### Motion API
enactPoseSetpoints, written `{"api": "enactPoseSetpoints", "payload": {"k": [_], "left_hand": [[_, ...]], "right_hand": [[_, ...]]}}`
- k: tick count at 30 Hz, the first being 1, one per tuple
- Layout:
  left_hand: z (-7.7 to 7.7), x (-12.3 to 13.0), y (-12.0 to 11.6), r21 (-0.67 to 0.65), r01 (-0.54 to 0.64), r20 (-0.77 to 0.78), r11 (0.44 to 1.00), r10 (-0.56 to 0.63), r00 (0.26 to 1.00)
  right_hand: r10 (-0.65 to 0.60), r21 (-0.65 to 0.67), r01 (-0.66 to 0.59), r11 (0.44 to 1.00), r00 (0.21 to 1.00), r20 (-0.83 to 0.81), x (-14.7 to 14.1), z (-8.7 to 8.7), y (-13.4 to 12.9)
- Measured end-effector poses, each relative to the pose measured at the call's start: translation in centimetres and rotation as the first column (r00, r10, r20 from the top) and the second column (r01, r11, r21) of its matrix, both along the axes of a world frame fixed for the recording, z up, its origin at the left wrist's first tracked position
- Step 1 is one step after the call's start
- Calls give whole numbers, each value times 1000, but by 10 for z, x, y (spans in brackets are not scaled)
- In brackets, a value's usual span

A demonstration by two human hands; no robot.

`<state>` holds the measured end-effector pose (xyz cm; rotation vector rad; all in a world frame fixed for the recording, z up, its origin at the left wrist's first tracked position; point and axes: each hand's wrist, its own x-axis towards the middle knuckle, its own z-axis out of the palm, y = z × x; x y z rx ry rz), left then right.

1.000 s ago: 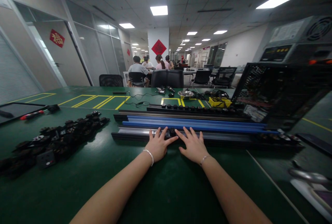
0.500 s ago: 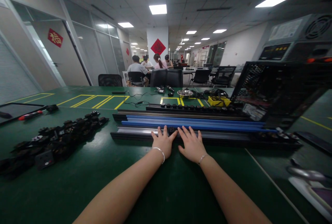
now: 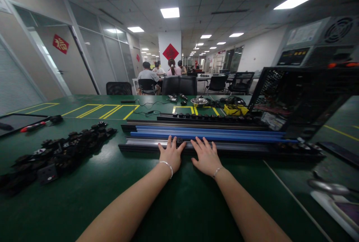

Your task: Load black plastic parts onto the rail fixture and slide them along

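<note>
A long black channel rail (image 3: 238,147) lies across the green table in front of me. My left hand (image 3: 170,155) rests with spread fingers over the rail, and its fingertips reach a small black module (image 3: 180,142) in the channel. To the right, my right hand (image 3: 206,157) lies with fingers apart on the same rail, a short gap from the left thumb. More black modules (image 3: 300,145) sit at the rail's right end. Directly behind runs a blue rail (image 3: 224,135), with a dark rail (image 3: 196,123) beyond it.
A heap of black modules (image 3: 70,146) spreads at the left, beside a red-handled screwdriver (image 3: 33,126). An open computer case (image 3: 297,100) stands on the right. Farther back are a metal bowl (image 3: 199,102) and a yellow bundle (image 3: 235,110). Several people sit beyond the table.
My left hand has slid a little to the left along the rail, and the small black module appears shifted left with it. The gap between my hands is wider.
</note>
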<state>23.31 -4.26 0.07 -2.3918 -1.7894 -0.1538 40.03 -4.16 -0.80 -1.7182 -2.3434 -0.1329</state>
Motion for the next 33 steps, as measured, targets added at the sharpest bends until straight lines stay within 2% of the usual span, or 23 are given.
{"api": "enactPoseSetpoints", "payload": {"k": [8, 21, 33], "left_hand": [[5, -11, -2, 4, 12, -13, 1000, -12, 1000], [5, -36, -1, 21, -37, -51, 999, 38, 998], [4, -56, 0, 42, -56, -28, 998, 57, 998]], "right_hand": [[0, 21, 0, 1000, 1000, -9, 0, 1, -1], [1, 22, -1, 1000, 1000, 4, 0, -1, 0], [-10, -30, 10, 999, 1000, 17, 0, 3, 0]]}}
